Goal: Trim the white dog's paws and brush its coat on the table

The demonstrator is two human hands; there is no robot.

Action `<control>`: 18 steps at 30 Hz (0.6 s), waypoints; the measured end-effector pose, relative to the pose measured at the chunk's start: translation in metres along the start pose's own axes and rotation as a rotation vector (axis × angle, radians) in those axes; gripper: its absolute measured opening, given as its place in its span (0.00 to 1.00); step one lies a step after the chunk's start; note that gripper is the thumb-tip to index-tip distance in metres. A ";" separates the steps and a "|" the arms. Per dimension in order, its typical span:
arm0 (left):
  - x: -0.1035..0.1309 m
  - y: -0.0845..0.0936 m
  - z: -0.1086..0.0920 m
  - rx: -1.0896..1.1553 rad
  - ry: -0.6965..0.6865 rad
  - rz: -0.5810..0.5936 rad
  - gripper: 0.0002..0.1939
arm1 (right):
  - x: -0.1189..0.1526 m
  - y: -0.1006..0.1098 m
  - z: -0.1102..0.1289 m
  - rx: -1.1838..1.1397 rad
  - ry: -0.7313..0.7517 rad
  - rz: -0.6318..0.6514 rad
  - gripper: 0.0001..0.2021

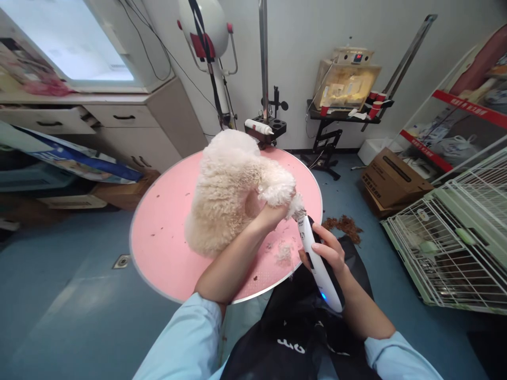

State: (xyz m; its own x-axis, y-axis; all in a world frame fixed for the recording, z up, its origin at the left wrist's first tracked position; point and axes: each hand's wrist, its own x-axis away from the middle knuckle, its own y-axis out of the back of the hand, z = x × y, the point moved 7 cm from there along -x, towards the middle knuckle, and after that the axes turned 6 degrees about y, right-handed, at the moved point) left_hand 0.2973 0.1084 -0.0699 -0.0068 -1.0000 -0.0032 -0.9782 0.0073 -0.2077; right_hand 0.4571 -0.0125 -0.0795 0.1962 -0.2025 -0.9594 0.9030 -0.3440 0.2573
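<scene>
The person wears a light blue long-sleeved garment, its left sleeve (186,338) and right sleeve (392,356) pushed back to leave both forearms bare, under a black apron (301,327) bearing partly hidden white lettering.

It was a pet grooming salon. A round pink surface (166,237) stood in the middle, with a small white fluffy dog (229,190) on it and cut fur lying near the edge. A metal pole (263,58) rose behind it, and a stand dryer (208,31) was by the wall. Wire cages (455,248) stood at the right, beside shelves (455,132) with supplies and cardboard boxes (392,182) on the blue floor (59,295).
</scene>
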 end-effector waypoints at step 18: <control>0.002 0.002 -0.011 -0.073 -0.030 -0.010 0.13 | -0.036 0.003 -0.014 -0.369 -0.181 0.230 0.22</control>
State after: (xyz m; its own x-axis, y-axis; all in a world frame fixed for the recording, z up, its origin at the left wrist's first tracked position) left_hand 0.2935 0.1065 -0.0597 0.0086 -0.9995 -0.0306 -0.9908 -0.0044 -0.1356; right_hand 0.4581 0.0069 -0.0460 0.3665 -0.4036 -0.8383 0.9260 0.0704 0.3710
